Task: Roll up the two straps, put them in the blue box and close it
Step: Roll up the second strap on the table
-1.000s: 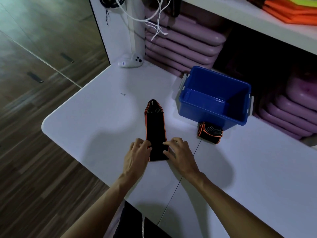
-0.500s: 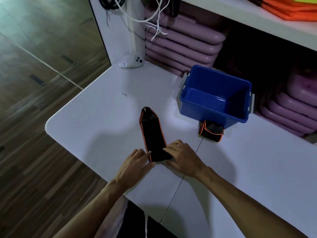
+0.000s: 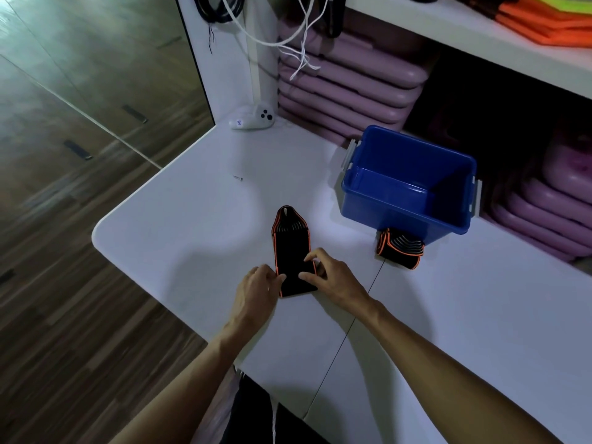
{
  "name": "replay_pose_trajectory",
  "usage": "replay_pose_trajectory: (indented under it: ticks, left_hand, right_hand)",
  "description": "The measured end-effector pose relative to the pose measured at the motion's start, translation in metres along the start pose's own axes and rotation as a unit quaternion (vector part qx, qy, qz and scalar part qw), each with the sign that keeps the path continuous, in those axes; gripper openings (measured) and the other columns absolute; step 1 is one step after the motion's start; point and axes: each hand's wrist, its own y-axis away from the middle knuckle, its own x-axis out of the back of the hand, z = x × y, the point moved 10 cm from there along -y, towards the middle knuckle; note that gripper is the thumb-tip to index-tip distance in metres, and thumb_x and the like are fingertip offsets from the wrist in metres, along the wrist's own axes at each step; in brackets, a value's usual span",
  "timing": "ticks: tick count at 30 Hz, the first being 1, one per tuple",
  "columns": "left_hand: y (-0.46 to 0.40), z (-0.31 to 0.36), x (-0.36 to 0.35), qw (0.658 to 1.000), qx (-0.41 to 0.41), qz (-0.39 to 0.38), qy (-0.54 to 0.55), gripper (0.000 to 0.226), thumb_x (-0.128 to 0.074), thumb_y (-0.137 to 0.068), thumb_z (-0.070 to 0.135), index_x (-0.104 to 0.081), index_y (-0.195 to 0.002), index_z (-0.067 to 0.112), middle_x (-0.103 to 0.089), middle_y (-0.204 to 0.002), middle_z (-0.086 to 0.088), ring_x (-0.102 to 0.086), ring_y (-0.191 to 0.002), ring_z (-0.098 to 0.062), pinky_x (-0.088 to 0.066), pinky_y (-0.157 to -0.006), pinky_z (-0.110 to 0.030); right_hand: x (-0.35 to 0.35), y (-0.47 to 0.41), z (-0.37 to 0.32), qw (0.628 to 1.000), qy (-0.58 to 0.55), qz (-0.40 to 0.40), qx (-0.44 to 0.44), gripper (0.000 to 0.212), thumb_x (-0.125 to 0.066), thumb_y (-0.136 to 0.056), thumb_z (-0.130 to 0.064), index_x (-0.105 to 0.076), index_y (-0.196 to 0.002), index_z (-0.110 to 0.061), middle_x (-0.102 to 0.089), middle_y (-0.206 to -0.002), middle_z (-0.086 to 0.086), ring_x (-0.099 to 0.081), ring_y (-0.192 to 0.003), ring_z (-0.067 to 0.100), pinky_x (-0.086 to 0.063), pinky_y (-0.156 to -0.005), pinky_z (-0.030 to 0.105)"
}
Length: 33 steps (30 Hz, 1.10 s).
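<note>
A black strap with orange edging (image 3: 292, 248) lies flat on the white table (image 3: 179, 225), its pointed end away from me. My left hand (image 3: 256, 291) pinches the strap's near left edge. My right hand (image 3: 333, 278) grips its near right edge with thumb and fingers. A second strap (image 3: 400, 248), rolled up, sits on the table touching the front wall of the blue box (image 3: 397, 209). The box stands open and looks empty. No lid is in view.
A white controller (image 3: 253, 118) rests at the table's back left, under hanging cords. A small screw (image 3: 238, 178) lies on the table. Stacked purple pads (image 3: 346, 88) fill the shelving behind the box. The table's rounded left corner drops to a wooden floor.
The strap has shifted slightly and turned, its far end now angled a little left. Both hands have stayed at its near end, fingers re-gripping the edges.
</note>
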Motion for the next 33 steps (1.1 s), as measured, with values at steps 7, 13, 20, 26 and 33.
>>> replay_pose_trajectory:
  ticks: [7,13,20,26,33]
  left_hand:
    - [0.008,0.027,0.002,0.991,-0.13,-0.004,-0.004,0.036,-0.056,-0.091,0.033,-0.06,-0.117,0.009,-0.06,-0.111,-0.007,-0.063,-0.092,-0.026,-0.051,-0.074,-0.032]
    - [0.018,0.032,-0.004,0.972,-0.196,-0.048,-0.125,0.058,-0.073,-0.077,0.035,-0.055,-0.123,0.005,-0.058,-0.121,-0.006,-0.058,-0.106,-0.027,-0.054,-0.08,-0.041]
    - [0.017,0.028,0.0,0.974,-0.195,-0.067,-0.098,0.049,-0.049,-0.089,0.049,-0.055,-0.124,0.015,-0.062,-0.104,-0.001,-0.06,-0.089,-0.021,-0.052,-0.072,-0.034]
    - [0.012,0.019,0.003,0.992,-0.116,-0.04,-0.041,0.045,-0.034,-0.091,0.056,-0.057,-0.096,0.017,-0.063,-0.082,-0.001,-0.058,-0.067,-0.02,-0.049,-0.061,-0.04]
    - [-0.005,0.005,0.006,0.999,-0.009,-0.003,-0.036,0.03,-0.039,-0.097,0.042,-0.044,-0.111,0.017,-0.059,-0.06,-0.006,-0.056,-0.056,-0.028,-0.042,-0.051,-0.037]
  right_hand:
    - [0.002,-0.005,0.014,0.998,0.031,0.055,-0.015,0.041,-0.059,-0.09,-0.05,-0.064,-0.115,-0.019,-0.058,-0.105,0.004,-0.054,-0.097,0.016,-0.049,-0.083,0.029]
    - [0.006,0.006,-0.006,0.989,0.088,0.104,0.054,0.039,-0.06,-0.092,-0.044,-0.056,-0.126,-0.025,-0.047,-0.122,0.001,-0.044,-0.108,0.017,-0.05,-0.085,0.027]
    - [-0.01,0.027,-0.008,0.967,0.204,0.013,0.154,0.061,-0.062,-0.086,-0.053,-0.049,-0.137,-0.022,-0.051,-0.135,-0.001,-0.043,-0.12,0.019,-0.048,-0.095,0.037]
    - [-0.005,0.017,-0.019,0.969,0.188,-0.024,0.158,0.049,-0.064,-0.089,-0.037,-0.05,-0.133,-0.019,-0.062,-0.121,0.004,-0.051,-0.108,0.022,-0.051,-0.086,0.04]
    - [-0.008,0.009,-0.008,0.996,0.068,-0.052,0.027,0.045,-0.057,-0.092,-0.049,-0.045,-0.131,-0.031,-0.053,-0.107,0.008,-0.052,-0.095,0.019,-0.047,-0.08,0.029]
